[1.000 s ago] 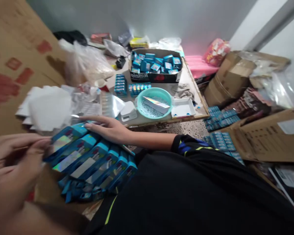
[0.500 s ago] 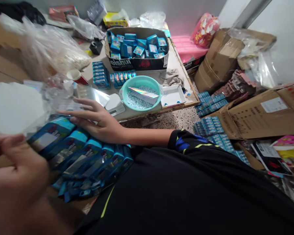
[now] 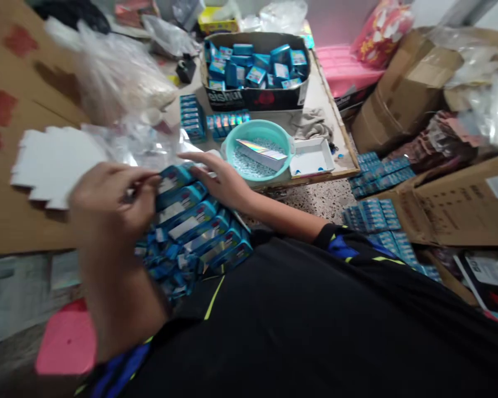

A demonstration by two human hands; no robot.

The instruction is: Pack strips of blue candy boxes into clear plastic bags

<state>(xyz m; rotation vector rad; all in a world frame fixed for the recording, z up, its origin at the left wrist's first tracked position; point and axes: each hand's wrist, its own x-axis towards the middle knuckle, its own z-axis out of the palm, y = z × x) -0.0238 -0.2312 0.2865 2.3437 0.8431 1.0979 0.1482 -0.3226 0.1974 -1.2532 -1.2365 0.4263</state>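
A row of blue printed boxes [image 3: 197,216] lies tilted before my body, side by side, above a heap of small blue boxes [image 3: 170,265]. My left hand [image 3: 114,202] is closed, thumb against fingers, at the left end of the uppermost box in the row. It is blurred, and what it pinches, if anything, cannot be made out. Across the upper right ends of the row rests my right hand [image 3: 224,179], its fingers stretched out and touching the boxes.
On the table stand a turquoise basin [image 3: 259,177] of small pale pieces, a white tray [image 3: 313,157] and a carton [image 3: 255,99] full of blue boxes. White card sheets [image 3: 60,166] lie on cardboard at left. A pink stool [image 3: 68,340] stands lower left; cartons [image 3: 460,207] crowd the right.
The view has swung left, so the table sits further right. My left hand has come in from the left edge to the end of the box row. My right hand stays on the boxes.
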